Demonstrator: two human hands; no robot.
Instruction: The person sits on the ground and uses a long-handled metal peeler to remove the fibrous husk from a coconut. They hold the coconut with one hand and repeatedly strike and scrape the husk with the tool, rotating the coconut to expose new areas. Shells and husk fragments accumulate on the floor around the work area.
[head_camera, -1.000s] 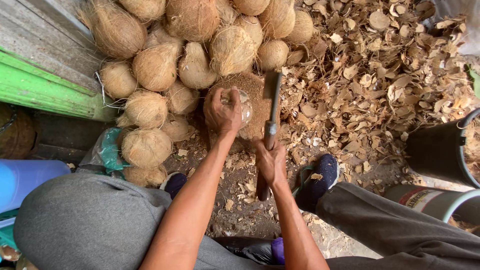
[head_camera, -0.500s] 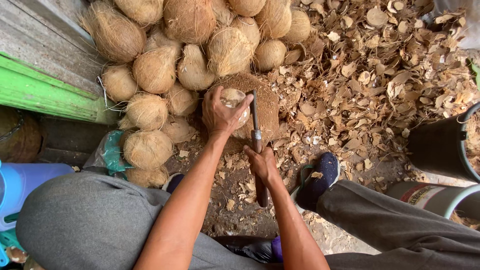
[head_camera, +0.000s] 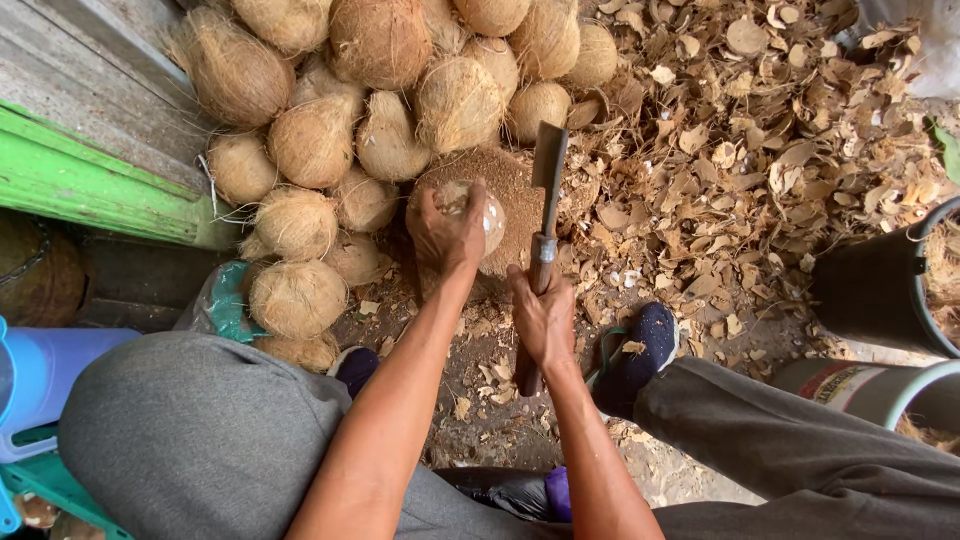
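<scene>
Bare dirt ground (head_camera: 480, 420) fills the middle, littered with small husk chips. From twelve to three o'clock lies a thick carpet of dry brown shell and husk scraps (head_camera: 760, 150). At ten o'clock a weathered grey plank wall (head_camera: 90, 90) runs diagonally, edged below by a bright green painted board (head_camera: 90, 180). A black bucket (head_camera: 880, 290) stands at three o'clock, with a second container (head_camera: 880, 390) just below it. A blue plastic stool (head_camera: 40, 380) sits at eight o'clock. Daylight is soft and even.
</scene>
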